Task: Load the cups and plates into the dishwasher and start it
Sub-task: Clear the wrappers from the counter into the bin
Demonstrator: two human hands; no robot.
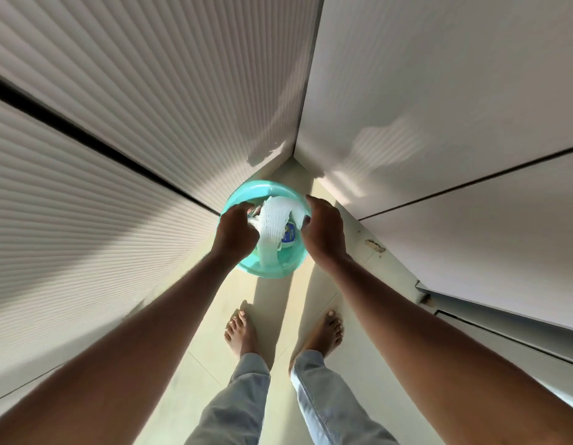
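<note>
A turquoise plastic tub [272, 271] is held over the floor in a corner between cabinet fronts. My left hand [235, 231] grips its left rim and my right hand [323, 229] grips its right rim. Inside lie white foam netting [273, 216] and a container with a blue label [288, 236]. No cups, plates or dishwasher show.
Ribbed white cabinet fronts [118, 155] rise on the left and smooth white panels [455, 123] on the right, meeting in a corner. Pale floor tiles [278, 316] run between them, with my bare feet [240, 329] below the tub.
</note>
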